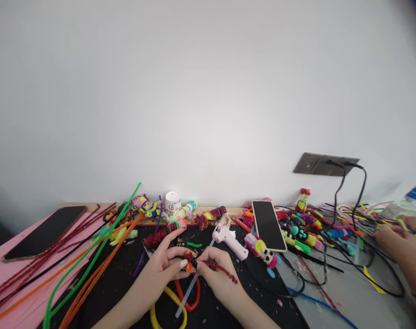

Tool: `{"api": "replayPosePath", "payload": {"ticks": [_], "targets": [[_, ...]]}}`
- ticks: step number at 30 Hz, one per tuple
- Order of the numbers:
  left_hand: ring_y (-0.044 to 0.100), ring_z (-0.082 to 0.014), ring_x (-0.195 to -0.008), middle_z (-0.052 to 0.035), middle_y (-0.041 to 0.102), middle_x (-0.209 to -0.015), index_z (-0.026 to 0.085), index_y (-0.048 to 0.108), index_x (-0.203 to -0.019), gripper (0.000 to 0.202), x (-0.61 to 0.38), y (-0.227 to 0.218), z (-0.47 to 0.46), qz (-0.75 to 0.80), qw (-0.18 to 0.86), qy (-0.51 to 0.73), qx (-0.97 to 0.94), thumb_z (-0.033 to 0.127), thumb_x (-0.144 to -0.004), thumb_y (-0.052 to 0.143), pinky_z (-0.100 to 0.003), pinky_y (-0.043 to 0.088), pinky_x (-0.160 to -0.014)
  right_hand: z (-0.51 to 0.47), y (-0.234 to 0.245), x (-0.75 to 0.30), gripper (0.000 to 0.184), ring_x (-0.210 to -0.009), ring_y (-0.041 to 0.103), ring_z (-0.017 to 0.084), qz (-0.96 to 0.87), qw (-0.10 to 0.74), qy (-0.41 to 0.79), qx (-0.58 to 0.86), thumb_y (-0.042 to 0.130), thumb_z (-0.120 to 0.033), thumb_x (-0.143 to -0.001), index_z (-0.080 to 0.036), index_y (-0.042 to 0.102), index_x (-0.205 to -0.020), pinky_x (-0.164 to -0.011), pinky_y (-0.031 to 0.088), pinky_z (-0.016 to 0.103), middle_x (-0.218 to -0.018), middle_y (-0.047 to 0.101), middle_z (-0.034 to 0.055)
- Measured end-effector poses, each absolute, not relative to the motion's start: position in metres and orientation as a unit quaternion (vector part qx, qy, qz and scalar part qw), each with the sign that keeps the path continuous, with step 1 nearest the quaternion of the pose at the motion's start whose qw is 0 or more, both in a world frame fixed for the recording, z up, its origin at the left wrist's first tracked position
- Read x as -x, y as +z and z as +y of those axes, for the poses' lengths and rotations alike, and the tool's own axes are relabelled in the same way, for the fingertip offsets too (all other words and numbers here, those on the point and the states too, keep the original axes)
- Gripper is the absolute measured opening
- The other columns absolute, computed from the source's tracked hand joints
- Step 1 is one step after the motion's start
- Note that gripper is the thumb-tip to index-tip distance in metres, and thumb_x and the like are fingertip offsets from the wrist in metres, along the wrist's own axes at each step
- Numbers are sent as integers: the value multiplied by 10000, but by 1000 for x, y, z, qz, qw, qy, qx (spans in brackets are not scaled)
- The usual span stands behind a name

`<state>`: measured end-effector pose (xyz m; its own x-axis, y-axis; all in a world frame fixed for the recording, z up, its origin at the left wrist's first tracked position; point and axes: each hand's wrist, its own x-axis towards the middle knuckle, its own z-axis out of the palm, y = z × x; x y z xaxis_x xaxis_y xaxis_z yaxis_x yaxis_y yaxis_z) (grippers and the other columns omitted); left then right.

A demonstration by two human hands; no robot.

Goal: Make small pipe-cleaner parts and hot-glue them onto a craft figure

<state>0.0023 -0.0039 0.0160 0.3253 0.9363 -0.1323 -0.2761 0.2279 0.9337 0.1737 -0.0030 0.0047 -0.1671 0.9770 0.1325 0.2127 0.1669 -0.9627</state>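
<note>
My left hand (165, 265) pinches a small piece of wound pipe cleaner (188, 257), coloured red, orange and black. From the other side my right hand (216, 269) is closed on the same piece, and a glittery dark-red pipe cleaner (227, 271) sticks out along its fingers. A translucent glue stick (187, 297) lies between the hands, its tip near the piece. Below them are a yellow loop (153, 315) and a red loop (197, 301). Just beyond my right hand rests a pale glue gun (233, 241).
Green pipe cleaners (91, 249) and a phone (46, 230) lie on the left. Finished pipe-cleaner figures (262, 251), a white-framed phone (269, 226) and a paper cup (172, 201) stand or lie ahead. Black cables (338, 196) hang from a wall socket. Another person's hands (396, 240) work at far right.
</note>
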Motion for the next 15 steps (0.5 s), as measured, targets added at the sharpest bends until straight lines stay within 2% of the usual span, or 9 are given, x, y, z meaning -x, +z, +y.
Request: {"api": "replayPosePath", "payload": {"ticks": [10, 15], "targets": [[621, -156, -776, 9, 633, -861, 283, 327, -1282, 604, -5, 10, -3, 347, 669, 475, -454, 244, -764, 635, -348, 504, -778, -4, 6, -173, 161, -529, 445, 114, -653, 449, 391, 467, 619, -187, -735, -183, 600, -575, -499, 327, 232, -565, 508, -29], [619, -157, -777, 13, 613, -875, 292, 326, -1303, 619, -6, 19, -6, 366, 672, 464, -447, 268, -765, 630, -353, 501, -788, -6, 8, -173, 168, -506, 419, 101, -626, 447, 431, 472, 620, -231, -754, -172, 599, -598, -479, 317, 221, -545, 486, -38]]}}
